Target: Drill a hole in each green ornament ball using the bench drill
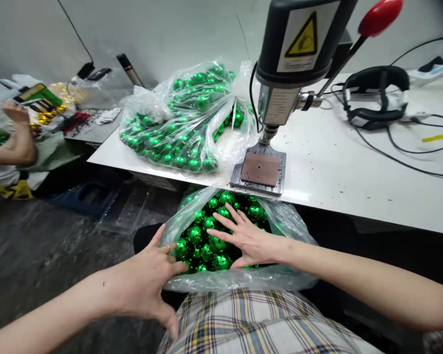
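An opened clear plastic bag (pixel 239 281) rests on my lap below the table edge. Shiny green balls (pixel 195 235) of mixed sizes fill it, several with small dark holes. Over the balls lies my right hand (pixel 249 238), fingers spread, its fingertips among them and nothing gripped. At the bag's left rim is my left hand (pixel 151 275), with fingers apart and thumb stretched downward; its fingertips touch or nearly touch the rim and the nearest balls. Beyond the bag stands a small drill press (pixel 276 98), its bit above a brown square plate (pixel 259 169) with a hole.
Tied plastic bags of green balls (pixel 177 132) lie on the white table (pixel 328 172), left of the press. A red-knobbed lever (pixel 380 17) sticks out right. Farther right are a black headset (pixel 378 96) and cables. Another person's arm (pixel 16 137) shows at far left.
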